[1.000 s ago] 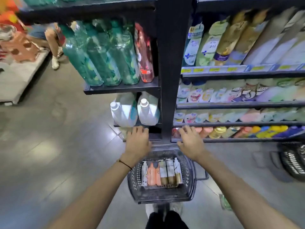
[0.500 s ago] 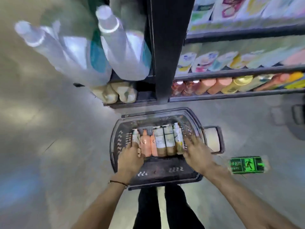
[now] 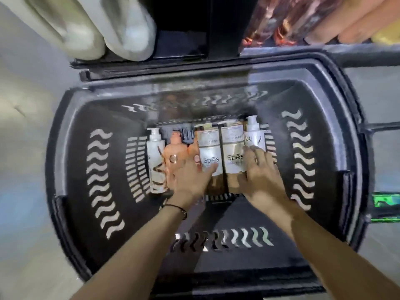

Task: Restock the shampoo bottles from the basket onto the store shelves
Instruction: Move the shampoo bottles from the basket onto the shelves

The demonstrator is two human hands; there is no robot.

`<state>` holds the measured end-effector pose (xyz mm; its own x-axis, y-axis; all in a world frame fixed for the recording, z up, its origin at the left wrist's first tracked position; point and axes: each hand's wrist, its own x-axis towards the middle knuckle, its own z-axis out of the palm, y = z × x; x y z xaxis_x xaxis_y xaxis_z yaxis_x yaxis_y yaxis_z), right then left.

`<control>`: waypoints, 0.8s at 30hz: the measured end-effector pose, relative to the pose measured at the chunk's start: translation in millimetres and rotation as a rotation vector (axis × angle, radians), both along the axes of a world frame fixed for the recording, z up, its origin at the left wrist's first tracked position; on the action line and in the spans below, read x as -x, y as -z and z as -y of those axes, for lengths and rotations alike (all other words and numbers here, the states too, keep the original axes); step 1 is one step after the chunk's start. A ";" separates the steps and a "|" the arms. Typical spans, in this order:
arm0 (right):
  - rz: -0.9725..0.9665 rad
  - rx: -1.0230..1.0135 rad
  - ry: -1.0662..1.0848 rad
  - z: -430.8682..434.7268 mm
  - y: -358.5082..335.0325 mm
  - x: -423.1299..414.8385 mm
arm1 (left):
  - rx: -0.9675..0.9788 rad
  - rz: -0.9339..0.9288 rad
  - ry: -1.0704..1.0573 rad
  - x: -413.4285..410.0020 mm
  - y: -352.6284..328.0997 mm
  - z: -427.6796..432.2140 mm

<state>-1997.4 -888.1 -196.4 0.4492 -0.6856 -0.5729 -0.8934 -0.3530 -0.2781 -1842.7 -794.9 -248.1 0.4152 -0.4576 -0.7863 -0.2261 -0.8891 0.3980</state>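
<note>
A black plastic basket (image 3: 71, 152) fills the head view, standing on the floor below the shelves. On its bottom lie a white pump bottle (image 3: 154, 152), two orange bottles (image 3: 175, 146), two silver "Spes" pouches (image 3: 208, 144) (image 3: 232, 148) and another white pump bottle (image 3: 254, 133). My left hand (image 3: 190, 180) lies with spread fingers over the orange bottles, its thumb on the left pouch. My right hand (image 3: 263, 178) rests on the right pouch's edge and the right white bottle. Blur hides whether it grips.
Cream-coloured large bottles (image 3: 86, 29) stand on the lowest shelf at top left, and reddish bottles (image 3: 281, 20) at top right, with a black shelf upright (image 3: 225, 24) between them. The basket's handle (image 3: 381, 126) sticks out right. A green floor sign (image 3: 385, 204) lies beside it.
My head dropped close over the basket. Both hands went from the basket's far rim, past the bottles' near ends, onto the bottles themselves.
</note>
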 end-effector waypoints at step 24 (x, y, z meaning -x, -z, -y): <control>-0.096 0.051 0.470 -34.5 53.1 -47.4 | 0.123 -0.242 -0.568 -99.8 -36.0 -39.5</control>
<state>-1950.0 -853.6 -249.5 0.0310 -0.8298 -0.5572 -0.9802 0.0840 -0.1796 -1742.9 -755.5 -212.1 0.4368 -0.3114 -0.8439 0.3772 -0.7883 0.4861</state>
